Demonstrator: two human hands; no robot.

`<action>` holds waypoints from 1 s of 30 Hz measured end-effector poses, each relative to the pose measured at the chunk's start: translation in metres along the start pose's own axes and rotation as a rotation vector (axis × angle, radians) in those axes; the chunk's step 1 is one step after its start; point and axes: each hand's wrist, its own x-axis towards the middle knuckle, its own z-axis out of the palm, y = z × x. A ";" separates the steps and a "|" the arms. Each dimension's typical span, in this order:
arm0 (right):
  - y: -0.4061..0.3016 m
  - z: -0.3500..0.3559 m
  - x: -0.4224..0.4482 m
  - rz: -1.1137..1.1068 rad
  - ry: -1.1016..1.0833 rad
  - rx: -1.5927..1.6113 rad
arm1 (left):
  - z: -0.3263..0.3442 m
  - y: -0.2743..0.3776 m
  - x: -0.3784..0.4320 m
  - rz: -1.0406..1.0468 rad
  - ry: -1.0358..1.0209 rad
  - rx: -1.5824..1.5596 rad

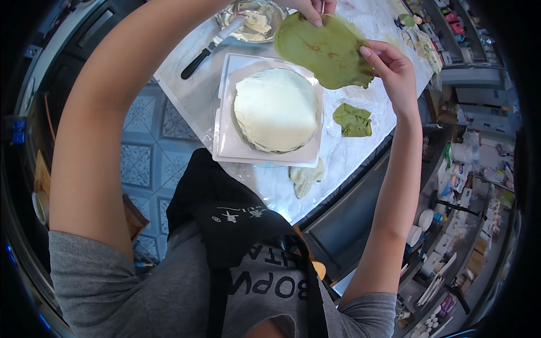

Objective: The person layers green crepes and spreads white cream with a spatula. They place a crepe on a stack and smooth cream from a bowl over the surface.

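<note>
A thin green crepe (325, 50) hangs stretched between my hands, with small brown marks near its middle. My left hand (315, 9) pinches its far edge and is partly cut off by the top of the view. At the right edge, my right hand (389, 69) grips the crepe between thumb and fingers. Just nearer to me and to the left is a round layered cake (277, 110) with a pale, smooth cream top. It sits on a square white tray (226, 145). The crepe's lower left edge overlaps the tray's far right corner in the view.
A metal bowl (277, 36) of cream stands at the back, an icing spatula (203, 59) resting against it. Right of the tray lies a crumpled green crepe piece (353, 120). A cloth (305, 179) lies near the marble-patterned table's (181, 91) front edge. Cluttered shelves (452, 228) line the right.
</note>
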 end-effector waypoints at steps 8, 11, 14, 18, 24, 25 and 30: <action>0.024 0.020 -0.038 -0.007 -0.034 0.053 | 0.039 0.023 -0.035 0.030 -0.032 0.291; 0.025 0.046 -0.075 -0.157 -0.074 -0.197 | 0.097 0.020 -0.078 0.091 0.126 0.565; 0.031 0.080 -0.106 -0.392 -0.104 -0.399 | 0.148 0.024 -0.121 0.213 0.254 0.735; 0.046 0.118 -0.134 -0.445 -0.025 -0.435 | 0.189 0.016 -0.151 0.193 0.331 0.744; 0.054 0.127 -0.142 -0.487 -0.022 -0.587 | 0.201 0.007 -0.163 0.200 0.378 0.785; 0.055 0.129 -0.143 -0.498 -0.023 -0.603 | 0.201 0.007 -0.164 0.199 0.363 0.805; 0.055 0.134 -0.150 -0.481 -0.046 -0.690 | 0.206 0.005 -0.169 0.194 0.311 0.855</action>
